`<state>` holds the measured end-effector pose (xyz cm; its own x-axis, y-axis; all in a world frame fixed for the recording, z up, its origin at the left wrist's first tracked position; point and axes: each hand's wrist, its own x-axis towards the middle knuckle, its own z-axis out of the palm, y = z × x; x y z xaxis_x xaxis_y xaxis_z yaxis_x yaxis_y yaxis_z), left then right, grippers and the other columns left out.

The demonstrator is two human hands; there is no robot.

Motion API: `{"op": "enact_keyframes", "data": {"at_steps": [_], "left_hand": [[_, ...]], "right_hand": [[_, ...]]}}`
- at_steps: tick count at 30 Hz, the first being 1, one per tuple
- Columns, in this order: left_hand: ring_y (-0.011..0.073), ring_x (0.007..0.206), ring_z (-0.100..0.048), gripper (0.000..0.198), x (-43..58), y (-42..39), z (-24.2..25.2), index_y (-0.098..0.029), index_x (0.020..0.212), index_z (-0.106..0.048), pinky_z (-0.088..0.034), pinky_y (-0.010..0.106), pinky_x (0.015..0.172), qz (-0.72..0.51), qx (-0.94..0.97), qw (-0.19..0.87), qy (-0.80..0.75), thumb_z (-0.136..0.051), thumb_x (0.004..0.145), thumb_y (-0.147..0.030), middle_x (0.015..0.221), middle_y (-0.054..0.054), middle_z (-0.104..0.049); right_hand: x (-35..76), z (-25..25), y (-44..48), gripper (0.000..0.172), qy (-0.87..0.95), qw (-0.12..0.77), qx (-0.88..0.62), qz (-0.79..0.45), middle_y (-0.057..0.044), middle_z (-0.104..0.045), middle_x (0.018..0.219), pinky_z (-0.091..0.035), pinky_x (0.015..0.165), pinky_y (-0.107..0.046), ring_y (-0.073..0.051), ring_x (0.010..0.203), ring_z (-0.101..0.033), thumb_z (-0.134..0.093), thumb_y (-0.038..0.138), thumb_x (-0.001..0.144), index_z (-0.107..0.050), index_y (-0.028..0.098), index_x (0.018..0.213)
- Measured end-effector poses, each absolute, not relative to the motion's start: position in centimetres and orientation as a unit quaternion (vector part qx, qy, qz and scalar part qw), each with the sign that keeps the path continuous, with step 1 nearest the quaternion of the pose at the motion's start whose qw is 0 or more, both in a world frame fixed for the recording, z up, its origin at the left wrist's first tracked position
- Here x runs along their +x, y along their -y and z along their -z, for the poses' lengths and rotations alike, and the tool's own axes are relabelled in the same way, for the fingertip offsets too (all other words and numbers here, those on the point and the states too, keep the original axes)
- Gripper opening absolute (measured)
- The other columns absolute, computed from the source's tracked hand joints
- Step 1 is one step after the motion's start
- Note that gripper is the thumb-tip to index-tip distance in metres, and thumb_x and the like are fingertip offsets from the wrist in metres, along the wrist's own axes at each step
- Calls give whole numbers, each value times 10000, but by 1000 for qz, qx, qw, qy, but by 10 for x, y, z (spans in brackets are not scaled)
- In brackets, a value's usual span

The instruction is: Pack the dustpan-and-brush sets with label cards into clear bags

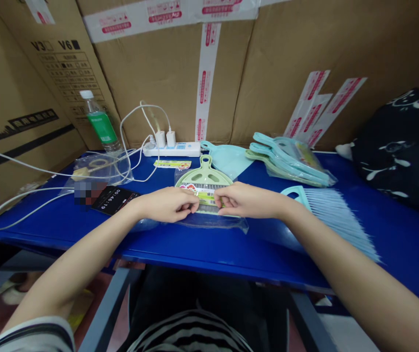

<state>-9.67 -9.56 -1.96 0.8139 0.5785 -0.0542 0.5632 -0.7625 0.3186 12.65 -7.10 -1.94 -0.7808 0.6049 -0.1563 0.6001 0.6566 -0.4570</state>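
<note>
A pale green dustpan [204, 175] with a printed label lies in a clear plastic bag [214, 222] on the blue table [202, 249]. My left hand [170, 204] is closed, pinching the bag's left part over the dustpan. My right hand [244, 199] is closed too, pinching the bag and label from the right. The two hands almost touch at the fingertips. A light blue brush [336, 212] lies just right of my right wrist.
A light blue dustpan [229, 159] and a stack of bagged dustpan sets [292, 159] lie behind. A white power strip [172, 148] with chargers and cables, a green-labelled bottle [101, 123], a phone [116, 199], cardboard boxes [286, 63] and a dark bag [403, 142] surround the table.
</note>
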Motion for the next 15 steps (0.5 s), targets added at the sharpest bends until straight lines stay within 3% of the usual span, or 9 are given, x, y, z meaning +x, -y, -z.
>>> {"op": "enact_keyframes", "data": {"at_steps": [15], "left_hand": [[92,553,-397,133,-96,96,20,-187,769,-517,-322,224,577,-16,937,163,-308,-449,737,-77,664,-43,-458]], "right_hand": [[126,19,72,95,910,-5,-338,-242,53,-501,568,-332,561,-246,-114,534,-470,-589,184,777,-501,198,744]]}}
